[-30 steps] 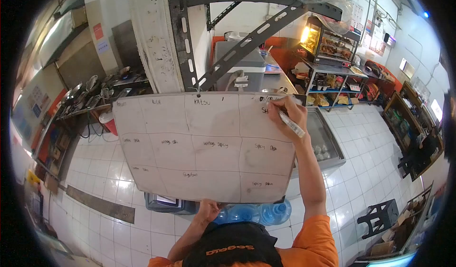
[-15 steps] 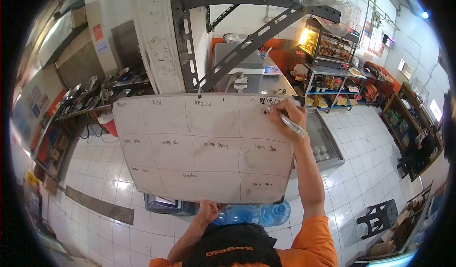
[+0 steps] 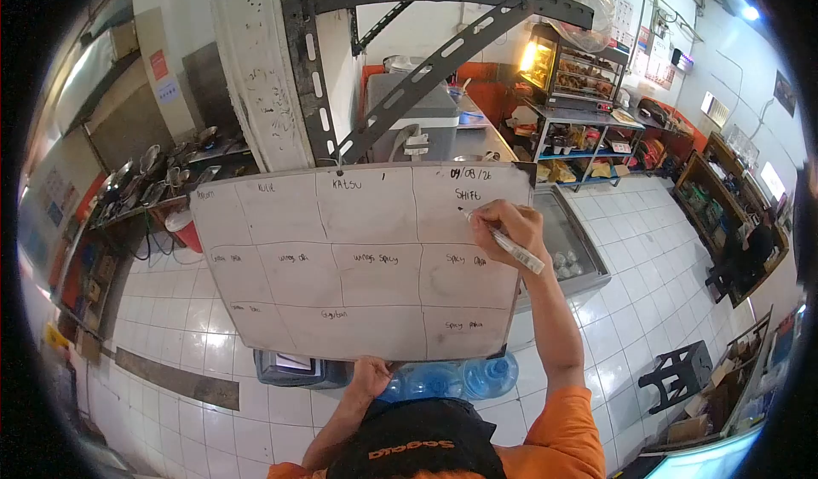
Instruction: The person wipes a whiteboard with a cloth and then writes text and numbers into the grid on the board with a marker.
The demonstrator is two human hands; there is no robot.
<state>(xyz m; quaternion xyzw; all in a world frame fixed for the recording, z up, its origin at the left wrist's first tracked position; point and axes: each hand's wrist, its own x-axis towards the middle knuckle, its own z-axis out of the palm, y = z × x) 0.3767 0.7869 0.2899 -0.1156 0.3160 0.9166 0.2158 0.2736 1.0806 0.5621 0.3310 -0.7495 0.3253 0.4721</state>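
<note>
A whiteboard (image 3: 375, 283) with drawn grid lines and handwritten words hangs in front of me. My right hand (image 3: 511, 227) is closed on a white marker (image 3: 516, 251), its tip at the top right cell, just below the word "SHIFT" and the date. At the bottom edge of the board is my left hand (image 3: 371, 377), its fingers curled at the rim; whether they grip it is hard to make out.
A metal bracket (image 3: 434, 70) juts out above the board. Blue water bottles (image 3: 489, 377) and a dark box (image 3: 294, 370) sit below it. To the right are a glass-topped freezer (image 3: 567, 240), a black stool (image 3: 679, 377) and a lit food display (image 3: 579, 70).
My right hand has moved down and slightly left with the marker. "SHIFT" now shows in full under the date. The whole view has shifted a little.
</note>
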